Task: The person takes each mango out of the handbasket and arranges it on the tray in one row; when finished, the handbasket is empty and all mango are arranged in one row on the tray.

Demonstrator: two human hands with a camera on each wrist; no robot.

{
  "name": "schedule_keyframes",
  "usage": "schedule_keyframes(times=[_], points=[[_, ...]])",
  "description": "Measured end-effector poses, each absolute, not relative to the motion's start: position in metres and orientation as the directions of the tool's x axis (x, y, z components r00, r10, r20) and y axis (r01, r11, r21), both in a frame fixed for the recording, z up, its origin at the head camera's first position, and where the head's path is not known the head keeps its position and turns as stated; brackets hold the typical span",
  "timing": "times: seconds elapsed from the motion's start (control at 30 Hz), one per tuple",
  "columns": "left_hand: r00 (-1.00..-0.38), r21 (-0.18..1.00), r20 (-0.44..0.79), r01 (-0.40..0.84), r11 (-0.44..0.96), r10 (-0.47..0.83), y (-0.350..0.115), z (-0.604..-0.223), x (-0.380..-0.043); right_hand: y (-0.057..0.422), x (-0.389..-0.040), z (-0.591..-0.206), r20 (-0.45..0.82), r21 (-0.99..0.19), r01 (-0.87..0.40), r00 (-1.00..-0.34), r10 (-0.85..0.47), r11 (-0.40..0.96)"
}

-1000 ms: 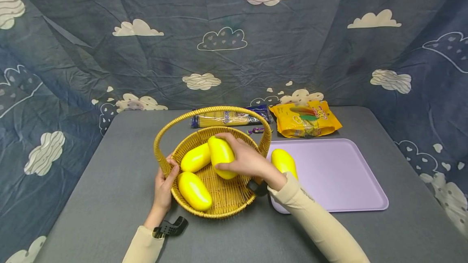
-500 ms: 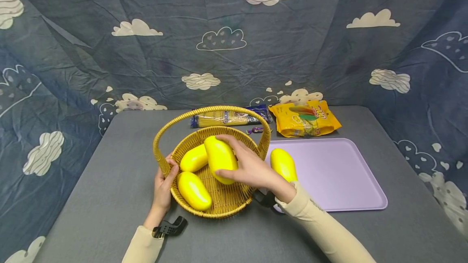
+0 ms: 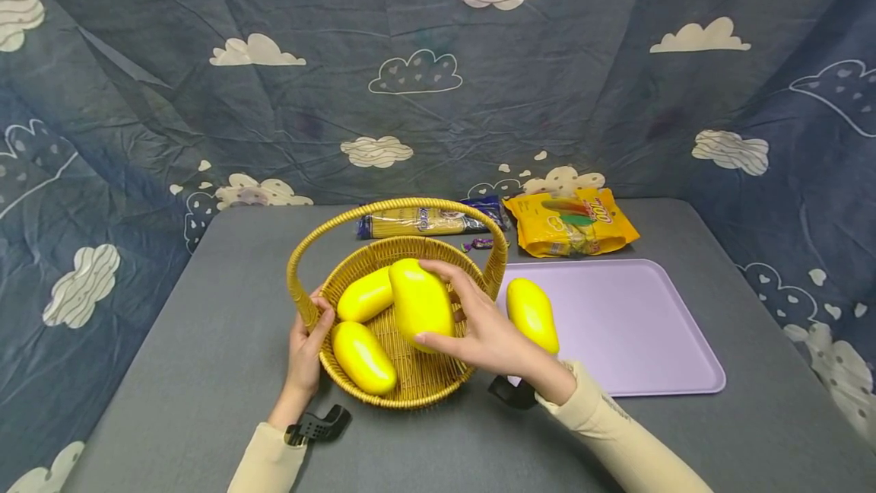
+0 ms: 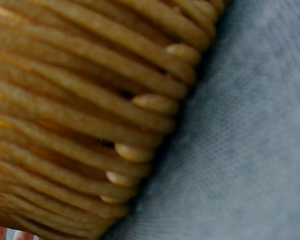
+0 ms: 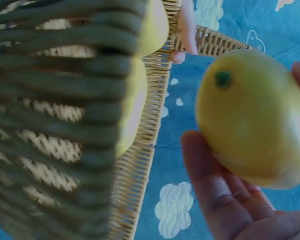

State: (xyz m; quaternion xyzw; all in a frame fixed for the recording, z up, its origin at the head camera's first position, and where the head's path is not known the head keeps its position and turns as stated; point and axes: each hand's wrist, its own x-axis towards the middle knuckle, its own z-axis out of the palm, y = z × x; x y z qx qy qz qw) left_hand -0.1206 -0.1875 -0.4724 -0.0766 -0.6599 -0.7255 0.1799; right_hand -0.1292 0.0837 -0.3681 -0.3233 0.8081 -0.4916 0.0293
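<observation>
My right hand (image 3: 489,337) grips a yellow mango (image 3: 420,306) from its right side, with the thumb and fingers spread around it. In the right wrist view the held mango (image 5: 250,115) has a green stem spot and hangs above the wicker basket (image 5: 135,195). Inside the basket (image 3: 411,375) lie two more mangoes, one at the back left (image 3: 366,295) and another at the front left (image 3: 364,358). My left hand (image 3: 304,356) holds the basket's left rim by the foot of its arched handle. Close basket weave (image 4: 90,100) fills much of the left wrist view.
Right of the basket lies a lilac tray (image 3: 630,326), with a mango (image 3: 532,316) on its left end. Behind stand a pasta packet (image 3: 424,223), a small purple-wrapped sweet (image 3: 477,244) and a yellow bag (image 3: 571,223). A cloud-patterned cloth (image 3: 411,112) hangs at the back.
My right hand has drawn back a little to the right and toward me, bringing the mango up with it. The left hand and basket stay put.
</observation>
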Motion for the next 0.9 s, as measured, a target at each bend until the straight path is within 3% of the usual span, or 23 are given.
schedule_keyframes(times=[0.3, 0.73, 0.9], points=[[-0.92, 0.929, 0.352, 0.366, -0.058, -0.172, -0.189, -0.475, -0.122, 0.098, -0.118, -0.375, 0.439, -0.734, -0.625, -0.735, -0.517, 0.265], [-0.923, 0.931, 0.343, 0.359, -0.071, -0.176, -0.188, -0.475, -0.123, 0.123, -0.103, -0.367, 0.715, -0.617, -0.785, -0.588, -0.379, 0.053], [-0.924, 0.933, 0.339, 0.355, -0.067, -0.177, -0.189, -0.475, -0.122, 0.133, -0.099, -0.364, 0.758, -0.589, -0.806, -0.577, -0.302, 0.061]])
